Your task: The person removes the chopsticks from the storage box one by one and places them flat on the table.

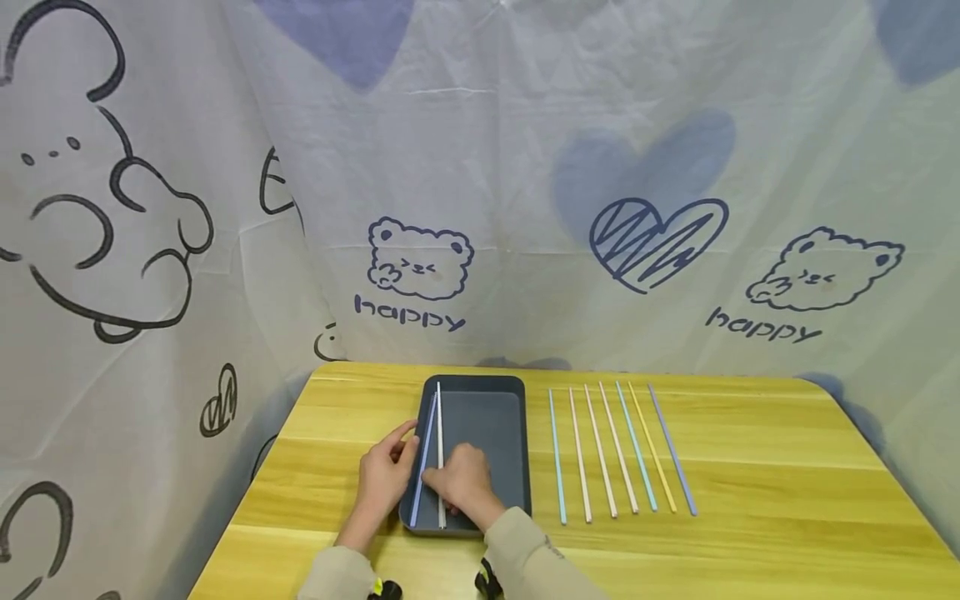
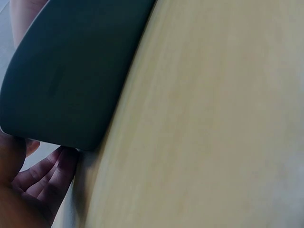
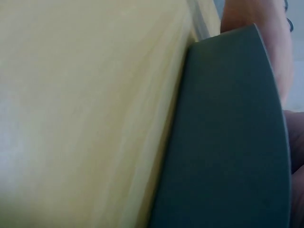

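Note:
A dark grey rectangular tray (image 1: 504,442) lies on the table in the head view. My left hand (image 1: 384,477) holds its left side, with the thumb by the rim and several fingers (image 2: 59,178) against the outer wall in the left wrist view. Inside the tray, a thin blue-violet stick (image 1: 424,458) lies slanted along the left side. Next to it is a thin white stick (image 1: 439,417). My right hand (image 1: 467,479) reaches into the tray with curled fingers and pinches the white stick's lower part; the fingertips are partly hidden.
Right of the tray, several thin sticks lie in a spaced row on the wooden table (image 1: 780,467), among them a yellow stick (image 1: 652,446) and a violet stick (image 1: 672,450). Others are light blue and pale pink. A printed cloth (image 1: 525,275) hangs behind.

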Demonstrator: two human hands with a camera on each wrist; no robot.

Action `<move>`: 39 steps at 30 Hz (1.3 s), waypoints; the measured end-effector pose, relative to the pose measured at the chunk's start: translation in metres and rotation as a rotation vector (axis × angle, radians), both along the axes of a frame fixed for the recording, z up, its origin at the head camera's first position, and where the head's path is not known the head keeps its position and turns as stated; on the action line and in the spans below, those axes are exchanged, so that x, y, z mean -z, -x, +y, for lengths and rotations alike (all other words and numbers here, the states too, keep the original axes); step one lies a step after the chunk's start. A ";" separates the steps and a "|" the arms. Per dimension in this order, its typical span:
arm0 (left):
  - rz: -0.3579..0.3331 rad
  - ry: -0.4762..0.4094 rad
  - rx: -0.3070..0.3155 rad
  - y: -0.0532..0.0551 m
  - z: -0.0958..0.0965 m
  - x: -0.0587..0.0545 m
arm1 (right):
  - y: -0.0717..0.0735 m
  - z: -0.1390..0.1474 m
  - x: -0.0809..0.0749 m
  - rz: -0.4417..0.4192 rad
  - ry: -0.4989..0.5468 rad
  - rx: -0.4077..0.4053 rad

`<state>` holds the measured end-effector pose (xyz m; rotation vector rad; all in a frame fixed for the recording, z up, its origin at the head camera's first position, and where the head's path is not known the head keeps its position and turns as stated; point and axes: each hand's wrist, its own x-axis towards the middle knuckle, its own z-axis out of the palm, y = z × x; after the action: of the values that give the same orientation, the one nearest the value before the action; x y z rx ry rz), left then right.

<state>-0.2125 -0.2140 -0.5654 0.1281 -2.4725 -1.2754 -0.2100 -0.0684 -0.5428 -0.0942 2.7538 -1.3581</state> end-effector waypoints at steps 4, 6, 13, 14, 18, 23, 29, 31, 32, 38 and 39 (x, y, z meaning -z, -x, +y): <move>0.002 0.002 -0.003 0.000 0.000 -0.002 | 0.002 0.003 -0.002 -0.022 -0.004 0.002; -0.004 0.003 -0.001 0.000 0.000 -0.002 | 0.002 0.004 -0.002 -0.039 -0.001 0.000; -0.006 0.012 -0.003 -0.001 0.001 -0.001 | 0.000 0.011 -0.008 -0.100 0.075 -0.018; -0.002 0.014 -0.004 -0.001 0.001 -0.001 | 0.000 0.012 -0.009 -0.107 0.093 -0.017; 0.014 0.023 -0.014 0.000 0.002 0.001 | 0.002 0.019 -0.015 -0.165 0.185 -0.015; 0.023 0.031 -0.026 0.000 0.001 0.002 | 0.003 0.026 -0.021 -0.219 0.276 -0.008; 0.025 0.022 -0.018 -0.001 0.002 0.001 | 0.003 0.033 -0.022 -0.236 0.351 -0.018; 0.017 0.020 -0.017 -0.001 0.002 0.001 | 0.003 0.036 -0.022 -0.237 0.358 -0.023; 0.019 0.023 -0.015 -0.002 0.002 0.001 | 0.003 0.037 -0.022 -0.234 0.357 -0.025; 0.029 0.031 -0.013 -0.003 0.002 -0.001 | 0.005 0.043 -0.023 -0.238 0.344 -0.026; 0.025 0.028 -0.014 -0.003 0.002 -0.001 | 0.006 0.044 -0.024 -0.237 0.350 -0.029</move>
<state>-0.2094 -0.2123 -0.5640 0.1211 -2.4630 -1.2284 -0.2156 -0.0241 -0.5191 0.0093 2.2950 -1.7060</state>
